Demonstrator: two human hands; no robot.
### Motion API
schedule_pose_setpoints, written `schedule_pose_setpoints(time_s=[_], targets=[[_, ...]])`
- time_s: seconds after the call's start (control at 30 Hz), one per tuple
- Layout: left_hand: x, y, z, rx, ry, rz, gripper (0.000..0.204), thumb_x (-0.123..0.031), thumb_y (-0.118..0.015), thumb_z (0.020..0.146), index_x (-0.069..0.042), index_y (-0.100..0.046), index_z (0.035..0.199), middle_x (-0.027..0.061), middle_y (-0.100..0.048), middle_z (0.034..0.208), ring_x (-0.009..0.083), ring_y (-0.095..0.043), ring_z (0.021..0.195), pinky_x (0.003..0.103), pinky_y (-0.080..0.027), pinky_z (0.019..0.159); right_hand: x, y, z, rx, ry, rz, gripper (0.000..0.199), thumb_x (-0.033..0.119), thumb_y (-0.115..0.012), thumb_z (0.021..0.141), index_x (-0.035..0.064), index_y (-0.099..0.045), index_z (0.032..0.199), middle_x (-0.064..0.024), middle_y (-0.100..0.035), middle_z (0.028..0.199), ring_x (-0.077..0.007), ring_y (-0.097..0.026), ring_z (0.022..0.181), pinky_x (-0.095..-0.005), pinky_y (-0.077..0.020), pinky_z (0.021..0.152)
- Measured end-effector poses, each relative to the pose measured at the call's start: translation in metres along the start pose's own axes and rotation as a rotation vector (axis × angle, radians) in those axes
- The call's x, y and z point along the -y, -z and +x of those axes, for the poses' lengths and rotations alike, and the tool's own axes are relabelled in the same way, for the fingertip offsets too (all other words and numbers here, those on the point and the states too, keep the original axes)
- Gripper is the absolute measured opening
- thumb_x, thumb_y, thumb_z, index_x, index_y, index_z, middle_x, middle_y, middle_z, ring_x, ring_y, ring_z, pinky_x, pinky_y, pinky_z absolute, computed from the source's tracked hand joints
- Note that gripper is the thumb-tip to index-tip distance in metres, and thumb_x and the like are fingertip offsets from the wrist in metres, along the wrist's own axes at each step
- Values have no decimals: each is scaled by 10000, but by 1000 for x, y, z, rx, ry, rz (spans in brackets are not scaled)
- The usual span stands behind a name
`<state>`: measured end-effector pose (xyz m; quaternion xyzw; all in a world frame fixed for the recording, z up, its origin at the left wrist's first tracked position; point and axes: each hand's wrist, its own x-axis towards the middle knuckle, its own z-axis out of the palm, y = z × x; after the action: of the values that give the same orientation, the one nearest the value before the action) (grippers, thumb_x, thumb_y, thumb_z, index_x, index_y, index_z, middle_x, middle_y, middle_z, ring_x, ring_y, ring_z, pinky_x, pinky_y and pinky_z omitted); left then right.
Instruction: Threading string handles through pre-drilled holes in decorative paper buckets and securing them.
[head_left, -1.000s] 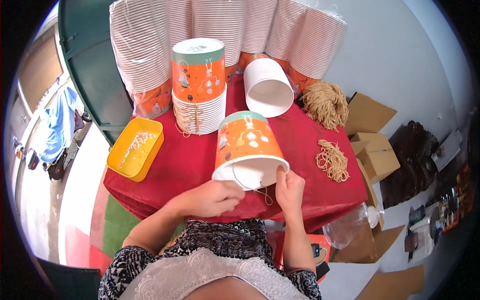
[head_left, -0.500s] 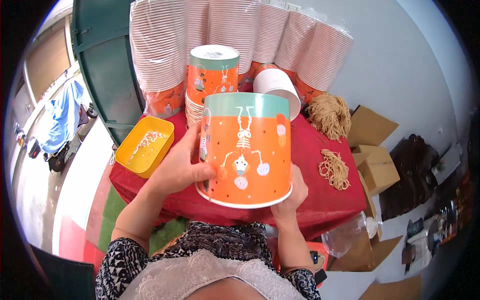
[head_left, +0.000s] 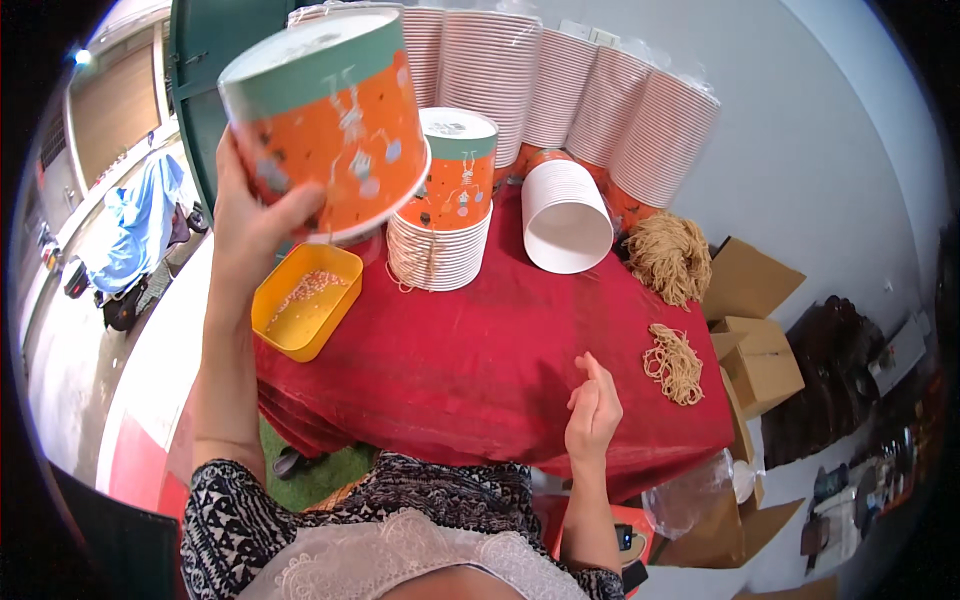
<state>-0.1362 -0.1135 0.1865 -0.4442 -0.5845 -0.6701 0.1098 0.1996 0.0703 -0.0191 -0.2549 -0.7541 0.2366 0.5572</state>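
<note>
My left hand (head_left: 255,215) grips an orange paper bucket (head_left: 345,125) with a green band and skeleton prints. It is raised at the upper left, base up and tilted, slightly blurred. My right hand (head_left: 592,410) hovers over the table's front right part, loosely curled, with nothing in it. Behind stands an upside-down stack of the same buckets (head_left: 455,180), with thin tan strings hanging at its left side. Another nested bucket stack (head_left: 565,205) lies on its side, its white mouth facing me. The yellow tray (head_left: 345,295) below my left hand holds small pink and white bits.
A red cloth (head_left: 480,350) covers the table. Tall wrapped bucket stacks (head_left: 655,130) line the back by the wall. Two tan string bundles, one large (head_left: 670,260) and one small (head_left: 674,364), lie at the right. Cardboard boxes (head_left: 765,365) stand beyond the right edge.
My left hand has lifted the bucket from the middle up to the left. The right hand has let go of it and now stays low at the right.
</note>
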Motion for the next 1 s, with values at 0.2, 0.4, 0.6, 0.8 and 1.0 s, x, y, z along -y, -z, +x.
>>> schedule_pose_setpoints(time_s=[0.2, 0.4, 0.6, 0.8, 1.0], targets=[[19, -21, 62, -41, -319, 354, 1145, -393, -885, 661, 61, -235, 1487, 242, -465, 1393, 314, -525, 1272, 377, -448, 1059, 5, -6, -11, 98, -188, 88, 304, 116, -453, 1014, -91, -649, 1121, -191, -694, 983, -291, -680, 875, -372, -528, 801], [46, -68, 104, 96, -424, 257, 1185, -387, -896, 664, 72, -183, 1493, 267, -436, 1407, 334, -482, 1312, 379, -407, 1096, -5, -4, -16, 135, -87, 35, 323, 128, -423, 1034, -78, -670, 1065, -99, -694, 889, -94, -516, 592, -258, -426, 547], [78, -92, 123, 131, -375, 195, 1219, -401, -899, 661, 109, -151, 1478, 292, -410, 1415, 338, -466, 1327, 386, -401, 1104, 0, -3, -17, 152, -69, 22, 299, 107, -435, 1019, -60, -680, 1049, -94, -687, 844, -107, -517, 582, -269, -431, 552], [78, -107, 118, 175, -276, 155, 1204, -391, -889, 682, 121, -139, 1473, 286, -416, 1414, 324, -464, 1331, 387, -409, 1099, 9, 0, -16, 203, -181, 30, 257, 86, -480, 982, -67, -681, 1031, -186, -700, 891, -289, -688, 815, -365, -539, 750], [85, -115, 115, 279, -79, -50, 1208, -375, -884, 711, 91, -89, 1491, 254, -420, 1421, 294, -452, 1342, 395, -402, 1112, 4, -3, -17, 164, -59, -31, 278, 97, -447, 1001, -48, -682, 1027, -105, -696, 856, -139, -546, 581, -287, -448, 552]])
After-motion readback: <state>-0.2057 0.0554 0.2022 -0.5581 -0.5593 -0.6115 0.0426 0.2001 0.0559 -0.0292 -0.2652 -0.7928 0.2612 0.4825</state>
